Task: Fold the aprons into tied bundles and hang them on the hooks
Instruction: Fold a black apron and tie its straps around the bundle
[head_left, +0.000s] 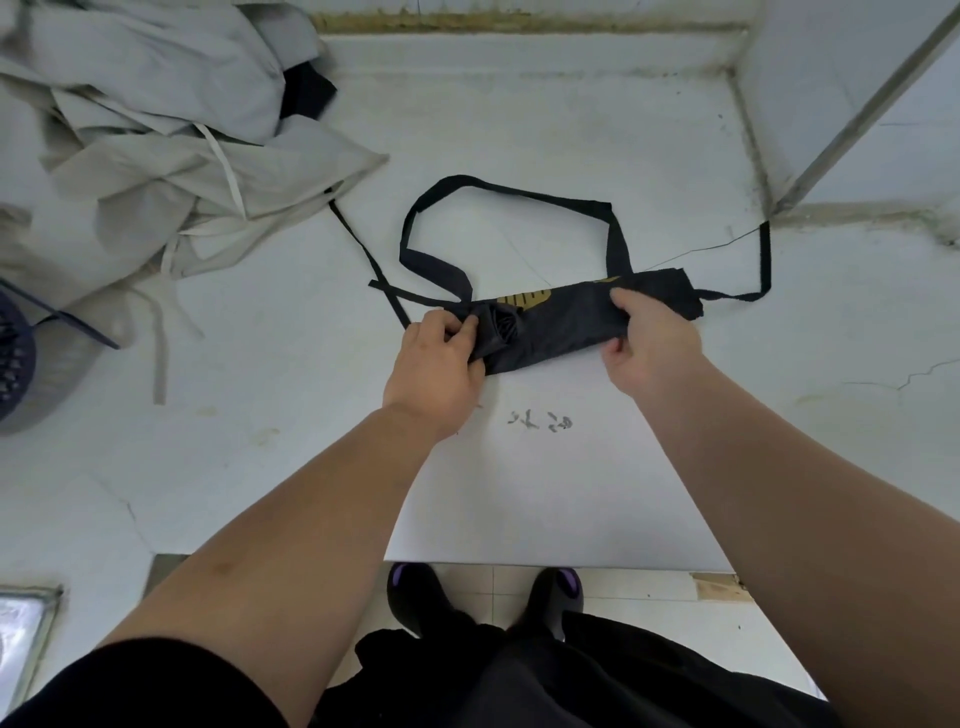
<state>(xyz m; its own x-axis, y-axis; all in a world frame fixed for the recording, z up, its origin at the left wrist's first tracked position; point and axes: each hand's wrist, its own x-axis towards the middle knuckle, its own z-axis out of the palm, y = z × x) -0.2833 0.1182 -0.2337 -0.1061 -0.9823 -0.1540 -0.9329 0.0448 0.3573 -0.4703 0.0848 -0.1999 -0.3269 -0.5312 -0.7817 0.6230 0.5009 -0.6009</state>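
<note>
Before you lies a white worktop (545, 493) (stained, hairline-cracked at the right), pale floor tiles (639, 597) below, a white partition (821, 78) at its far corner.

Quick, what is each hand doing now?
Left hand: grips the rolled end of the black apron.
Right hand: grips the apron's other end.

black apron (566, 325), folded narrow, straps loose

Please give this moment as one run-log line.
black apron: folded strip, left end rolled | left grip: holds rolled end | right grip: holds other end | straps: untied, on table
</note>
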